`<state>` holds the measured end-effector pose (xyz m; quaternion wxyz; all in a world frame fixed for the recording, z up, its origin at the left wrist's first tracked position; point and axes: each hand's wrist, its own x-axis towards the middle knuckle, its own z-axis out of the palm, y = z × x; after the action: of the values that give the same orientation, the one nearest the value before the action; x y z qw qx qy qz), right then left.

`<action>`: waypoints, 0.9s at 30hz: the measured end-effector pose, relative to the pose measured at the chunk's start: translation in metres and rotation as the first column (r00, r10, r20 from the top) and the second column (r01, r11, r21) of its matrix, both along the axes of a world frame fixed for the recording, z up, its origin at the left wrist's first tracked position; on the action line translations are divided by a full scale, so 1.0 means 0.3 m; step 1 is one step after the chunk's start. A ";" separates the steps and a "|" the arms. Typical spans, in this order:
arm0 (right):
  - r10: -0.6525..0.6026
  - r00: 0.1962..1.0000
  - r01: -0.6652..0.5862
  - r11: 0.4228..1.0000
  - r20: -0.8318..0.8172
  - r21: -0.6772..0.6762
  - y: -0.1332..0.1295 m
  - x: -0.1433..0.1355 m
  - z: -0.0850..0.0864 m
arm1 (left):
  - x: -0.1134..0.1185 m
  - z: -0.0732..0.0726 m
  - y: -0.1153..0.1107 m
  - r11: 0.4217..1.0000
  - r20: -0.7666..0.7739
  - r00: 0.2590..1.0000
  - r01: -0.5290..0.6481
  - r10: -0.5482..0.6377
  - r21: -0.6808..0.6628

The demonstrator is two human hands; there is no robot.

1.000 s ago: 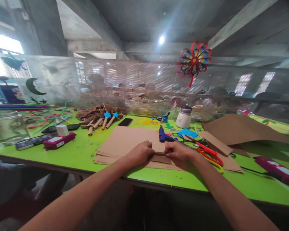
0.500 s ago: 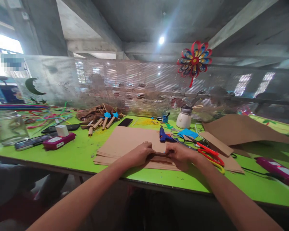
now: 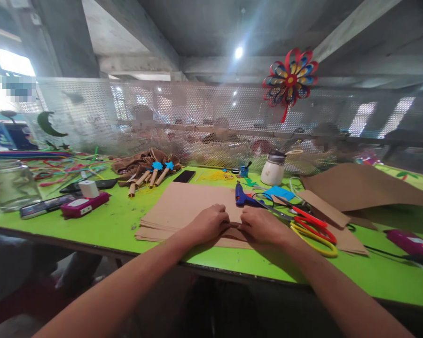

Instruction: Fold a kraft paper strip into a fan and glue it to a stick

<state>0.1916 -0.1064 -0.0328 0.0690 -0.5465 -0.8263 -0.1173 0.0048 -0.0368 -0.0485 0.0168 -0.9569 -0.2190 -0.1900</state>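
A stack of brown kraft paper sheets (image 3: 176, 202) lies near the table's front edge. Over its front part, my left hand (image 3: 213, 223) is closed, its fingers pinching a narrow folded strip of brown paper (image 3: 235, 225). My right hand (image 3: 259, 224) is also closed and grips the same strip from the other side, a small gap away from the left. Most of the strip is hidden under my fingers. Just beyond my right hand lie a blue glue gun (image 3: 242, 195) and scissors with red handles (image 3: 315, 223); yellow handles (image 3: 315, 241) loop beside them.
On the green table (image 3: 123, 234) stand a glass jar (image 3: 10, 185) and a white jug (image 3: 273, 170). Purple power strips (image 3: 86, 204) lie at both sides. Rolled paper fans (image 3: 151, 171) and a black phone (image 3: 184, 176) are at the back, before a perforated screen (image 3: 197, 122).
My right hand's fingers have curled further over the strip, and both hands sit closer together. The camera view has shifted slightly.
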 end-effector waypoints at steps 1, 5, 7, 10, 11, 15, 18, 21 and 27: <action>-0.004 1.000 0.004 1.000 0.008 0.006 0.003 -0.005 -0.003 | 0.005 -0.002 -0.001 1.000 -0.004 1.000 -0.015 0.015 0.017; -0.002 1.000 0.002 1.000 0.022 0.022 0.009 -0.009 -0.011 | 0.012 -0.007 -0.004 0.999 0.006 1.000 -0.029 0.028 0.035; 0.010 1.000 -0.010 1.000 0.002 0.008 0.005 -0.005 -0.008 | 0.007 -0.005 -0.008 1.000 0.018 1.000 -0.001 0.001 -0.001; 0.036 0.996 -0.038 0.999 -0.080 -0.028 -0.007 0.004 0.002 | -0.007 0.001 -0.015 0.997 0.037 0.999 0.040 -0.037 -0.071; 0.042 0.993 -0.046 0.998 -0.113 -0.040 -0.011 0.007 0.006 | -0.013 0.004 -0.017 0.995 0.044 0.998 0.050 -0.046 -0.088; 0.065 0.976 -0.085 0.993 -0.208 -0.087 -0.019 0.019 0.013 | -0.031 0.012 -0.019 0.986 0.049 0.996 0.087 -0.081 -0.140; 0.082 0.959 -0.118 0.986 -0.271 -0.120 -0.019 0.025 0.013 | -0.039 0.017 -0.019 0.980 0.051 0.993 0.112 -0.105 -0.162; 0.074 0.949 -0.120 0.984 -0.308 -0.132 -0.018 0.030 0.007 | -0.046 0.026 -0.024 0.979 0.047 0.992 0.124 -0.118 -0.162; 0.106 0.970 -0.129 0.987 -0.220 -0.093 -0.023 0.039 -0.012 | -0.055 0.042 -0.035 0.981 -0.002 0.988 0.151 -0.153 -0.125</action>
<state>0.2034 -0.1134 -0.0363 0.1351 -0.5090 -0.8500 -0.0093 -0.0118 -0.0474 -0.0359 -0.0560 -0.9711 -0.1565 -0.1710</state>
